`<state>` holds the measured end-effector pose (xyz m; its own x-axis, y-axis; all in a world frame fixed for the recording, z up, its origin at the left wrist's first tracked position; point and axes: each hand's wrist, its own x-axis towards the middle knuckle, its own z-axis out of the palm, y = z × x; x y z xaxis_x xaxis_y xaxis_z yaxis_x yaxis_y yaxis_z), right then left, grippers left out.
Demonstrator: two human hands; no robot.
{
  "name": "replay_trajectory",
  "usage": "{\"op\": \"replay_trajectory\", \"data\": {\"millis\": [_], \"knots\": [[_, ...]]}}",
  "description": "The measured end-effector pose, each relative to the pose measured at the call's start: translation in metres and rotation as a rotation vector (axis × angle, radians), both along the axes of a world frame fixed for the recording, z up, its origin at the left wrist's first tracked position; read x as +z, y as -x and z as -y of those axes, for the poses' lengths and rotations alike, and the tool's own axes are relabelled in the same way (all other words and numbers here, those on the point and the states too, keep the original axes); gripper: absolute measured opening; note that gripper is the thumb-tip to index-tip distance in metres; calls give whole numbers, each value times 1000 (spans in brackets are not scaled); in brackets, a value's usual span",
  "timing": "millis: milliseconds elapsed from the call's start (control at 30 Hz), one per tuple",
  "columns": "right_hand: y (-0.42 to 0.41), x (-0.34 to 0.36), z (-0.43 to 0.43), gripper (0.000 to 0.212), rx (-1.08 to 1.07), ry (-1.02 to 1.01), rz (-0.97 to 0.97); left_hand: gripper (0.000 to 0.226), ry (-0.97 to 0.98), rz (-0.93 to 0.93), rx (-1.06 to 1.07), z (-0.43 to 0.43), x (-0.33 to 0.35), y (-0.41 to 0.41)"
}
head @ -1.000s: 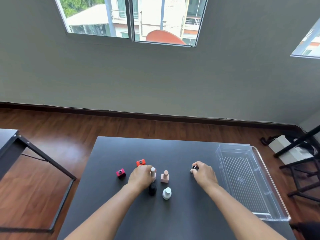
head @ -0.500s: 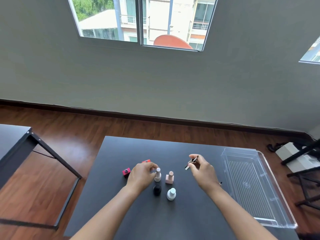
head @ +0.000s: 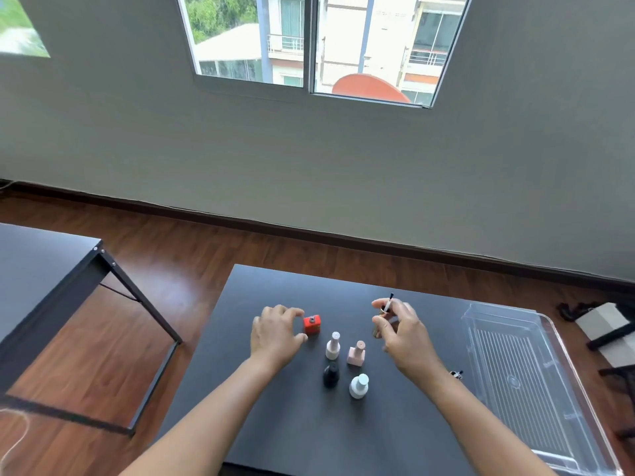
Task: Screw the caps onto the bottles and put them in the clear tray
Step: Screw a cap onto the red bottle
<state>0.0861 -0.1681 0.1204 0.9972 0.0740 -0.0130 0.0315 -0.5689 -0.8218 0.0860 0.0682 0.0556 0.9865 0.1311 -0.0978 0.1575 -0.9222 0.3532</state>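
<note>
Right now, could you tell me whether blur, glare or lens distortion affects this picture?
Head view: the right hand and the brush cap it pinches are slightly motion-blurred; the clear tray catches pale glare on its rim; the wide lens bows the skirting and tilts the window frame.

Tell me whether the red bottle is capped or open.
Open: the red bottle shows a bare dark neck hole, no cap on it.

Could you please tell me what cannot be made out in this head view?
Head view:
- Cap in the right hand: the grip hides all but its brush.
- Left hand and red bottle: whether they touch is too small to tell.
- Small thing by the right wrist: too small to name.
- Tray: near corner cut off by the frame edge.
</note>
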Motion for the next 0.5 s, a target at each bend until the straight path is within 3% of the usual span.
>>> {"op": "replay_trajectory", "data": {"millis": [133, 333, 500], "knots": [[2, 8, -5, 33, 36, -7, -30, 51, -83, -79, -53, 11, -10, -16], [4, 13, -4, 39, 21, -41, -50, 42, -158, -148, -70, 23, -18, -32], [5, 14, 0, 34, -16, -54, -29, 31, -143, -153, -56, 23, -23, -38]]}}
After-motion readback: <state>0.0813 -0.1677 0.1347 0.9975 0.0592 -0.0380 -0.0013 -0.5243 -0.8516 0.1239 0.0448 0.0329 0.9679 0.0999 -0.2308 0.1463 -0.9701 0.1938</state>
